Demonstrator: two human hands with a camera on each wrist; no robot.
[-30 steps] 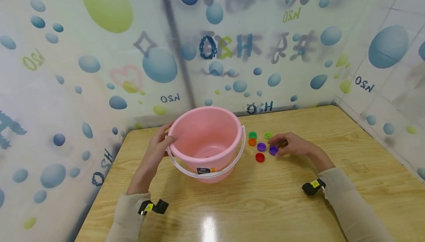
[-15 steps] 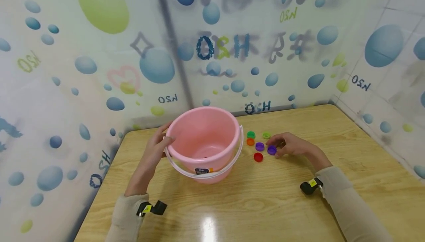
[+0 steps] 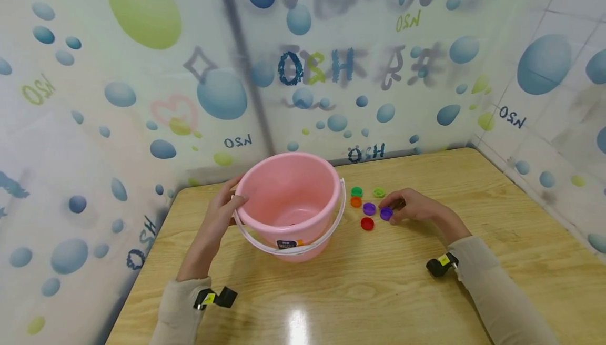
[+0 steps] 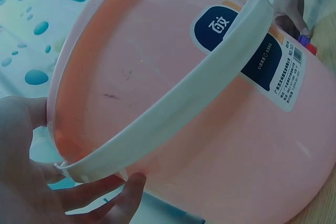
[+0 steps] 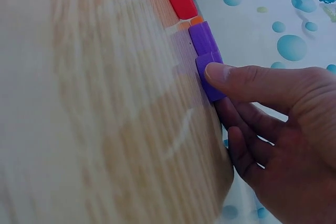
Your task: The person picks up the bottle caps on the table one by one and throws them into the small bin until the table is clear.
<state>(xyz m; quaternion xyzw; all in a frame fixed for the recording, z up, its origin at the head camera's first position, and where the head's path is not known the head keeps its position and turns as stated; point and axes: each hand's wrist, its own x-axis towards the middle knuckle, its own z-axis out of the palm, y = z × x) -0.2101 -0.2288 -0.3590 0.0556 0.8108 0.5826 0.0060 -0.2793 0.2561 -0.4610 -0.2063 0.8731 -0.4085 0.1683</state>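
My left hand (image 3: 222,205) grips the rim of a pink plastic bucket (image 3: 295,190), thumb over the edge and fingers outside. In the left wrist view the bucket's white handle (image 4: 173,119) hangs down across its label (image 4: 273,66). At the caps on the right, my right hand (image 3: 416,207) pinches a dark purple bottle cap (image 3: 386,213) on the table, its thumb (image 5: 218,72) against the cap's side. Beside it lie another purple cap (image 3: 369,209), a red cap (image 3: 367,223), an orange cap (image 3: 356,202), a green cap (image 3: 356,191) and a lime cap (image 3: 379,192).
The wooden table (image 3: 379,292) meets a wall (image 3: 213,34) patterned with blue and green drops at the back. Another patterned wall (image 3: 535,140) runs along the right side. A black wrist camera (image 3: 215,297) sits on the left sleeve, with another camera (image 3: 441,265) on the right.
The head view has turned slightly, so everything sits a little further left in it. Both hands keep their places at the bucket rim and the purple cap.
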